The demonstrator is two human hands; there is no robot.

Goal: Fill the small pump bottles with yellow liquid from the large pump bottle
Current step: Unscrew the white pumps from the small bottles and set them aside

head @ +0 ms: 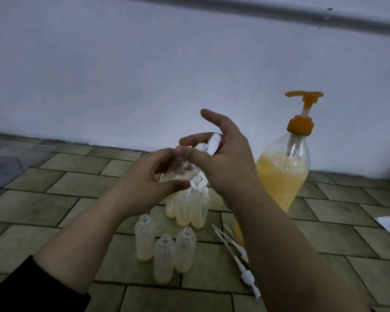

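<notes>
Loose pump tops (241, 262) lie nearest on the tiled table (54, 206), beside three uncapped bottles (164, 253). Above them, left hand (144, 183) grips a small bottle (185, 170), fingers curled round it; right hand (225, 154) pinches its white cap (213, 144). Capped bottles (189, 208) stand behind, big bottle (282, 172) of yellow liquid far right.

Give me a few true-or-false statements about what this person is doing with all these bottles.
1. The big bottle has an orange pump top. True.
2. Both hands are resting flat on the tiles. False: the left hand and right hand hold a small bottle up in the air.
3. Three open small bottles stand nearest the person without tops. True.
4. The big bottle is empty. False: it holds yellow liquid.
5. Loose white pump tops lie on the tiles. True.
</notes>
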